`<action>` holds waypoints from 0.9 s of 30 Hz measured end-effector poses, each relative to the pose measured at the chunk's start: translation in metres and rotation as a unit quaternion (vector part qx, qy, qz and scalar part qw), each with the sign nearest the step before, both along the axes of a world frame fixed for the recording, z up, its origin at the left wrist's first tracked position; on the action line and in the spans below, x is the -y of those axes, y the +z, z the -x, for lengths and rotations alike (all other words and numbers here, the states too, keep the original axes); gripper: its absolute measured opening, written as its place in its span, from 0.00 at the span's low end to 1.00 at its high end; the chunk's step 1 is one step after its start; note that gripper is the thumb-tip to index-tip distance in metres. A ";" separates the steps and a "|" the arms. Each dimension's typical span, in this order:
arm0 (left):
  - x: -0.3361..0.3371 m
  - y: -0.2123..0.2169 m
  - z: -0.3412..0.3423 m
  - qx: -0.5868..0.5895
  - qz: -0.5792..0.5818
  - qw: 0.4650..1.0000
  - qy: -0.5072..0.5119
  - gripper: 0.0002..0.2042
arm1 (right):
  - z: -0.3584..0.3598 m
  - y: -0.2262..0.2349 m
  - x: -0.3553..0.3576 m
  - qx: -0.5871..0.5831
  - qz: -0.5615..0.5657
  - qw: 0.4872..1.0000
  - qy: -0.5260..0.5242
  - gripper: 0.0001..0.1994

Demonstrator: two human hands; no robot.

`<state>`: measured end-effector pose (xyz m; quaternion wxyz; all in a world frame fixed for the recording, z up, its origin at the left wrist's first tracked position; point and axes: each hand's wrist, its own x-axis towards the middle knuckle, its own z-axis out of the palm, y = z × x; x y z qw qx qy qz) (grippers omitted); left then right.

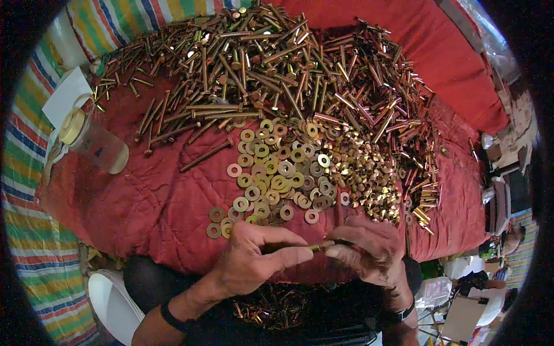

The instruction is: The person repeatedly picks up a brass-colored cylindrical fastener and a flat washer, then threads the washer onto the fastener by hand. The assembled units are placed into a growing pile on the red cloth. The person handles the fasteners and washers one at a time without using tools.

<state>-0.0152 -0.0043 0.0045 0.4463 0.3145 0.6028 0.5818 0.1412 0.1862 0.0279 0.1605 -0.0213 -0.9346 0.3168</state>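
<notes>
My left hand [249, 262] pinches a brassy bolt [315, 248] between thumb and fingers, its end pointing right. My right hand [372, 254] is closed around that end, and whatever sits between its fingers is hidden. Just beyond my hands lies a loose spread of flat washers [278, 183], gold and grey. To their right is a heap of small shiny nuts [363, 173]. A large mound of long bolts [254, 63] runs along the back and down the right side. One lone bolt [206, 155] rests left of the washers.
A red quilted cloth [173, 202] lies under the hardware. At the left stands a clear jar [98, 144] with a yellowish lid, tilted. More bolts [274, 308] lie in my lap. A white stool [114, 305] is at lower left, a striped sheet [40, 230] along the left.
</notes>
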 end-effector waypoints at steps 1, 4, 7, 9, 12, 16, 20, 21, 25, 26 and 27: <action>0.000 0.001 -0.001 0.020 0.014 1.000 -0.013 0.08 | -0.002 0.001 -0.001 0.042 0.051 0.998 -0.011 0.14; -0.002 -0.001 -0.001 -0.019 -0.023 1.000 0.003 0.08 | -0.004 0.007 -0.003 0.113 0.161 0.980 -0.038 0.15; -0.003 -0.003 0.000 -0.036 -0.019 0.999 0.016 0.09 | 0.000 0.011 -0.003 0.055 0.187 0.980 -0.049 0.15; -0.002 -0.004 0.001 -0.024 -0.035 0.999 0.023 0.09 | 0.004 0.008 0.002 0.009 0.128 0.989 -0.079 0.16; -0.001 -0.003 0.002 0.005 -0.013 1.000 0.010 0.09 | 0.008 0.004 0.002 -0.024 0.044 0.999 -0.017 0.19; -0.001 -0.003 0.001 0.026 0.039 0.999 -0.017 0.09 | 0.004 0.003 0.001 0.046 0.017 0.999 -0.006 0.17; -0.004 -0.004 0.000 0.022 -0.022 0.999 0.016 0.09 | 0.001 -0.003 0.003 -0.028 0.067 0.997 -0.016 0.12; -0.003 -0.003 0.000 0.030 0.004 1.000 0.006 0.08 | 0.002 -0.005 0.002 -0.045 0.015 0.999 0.019 0.11; -0.003 0.000 0.002 0.080 0.057 0.995 -0.009 0.08 | -0.002 -0.008 0.003 0.113 0.134 0.984 -0.043 0.12; -0.004 0.001 0.002 0.057 0.057 0.996 -0.027 0.08 | -0.003 -0.007 0.004 0.093 0.176 0.980 -0.031 0.11; -0.003 0.003 0.002 0.034 0.057 0.997 -0.044 0.07 | -0.003 -0.006 0.003 0.071 0.197 0.978 -0.014 0.08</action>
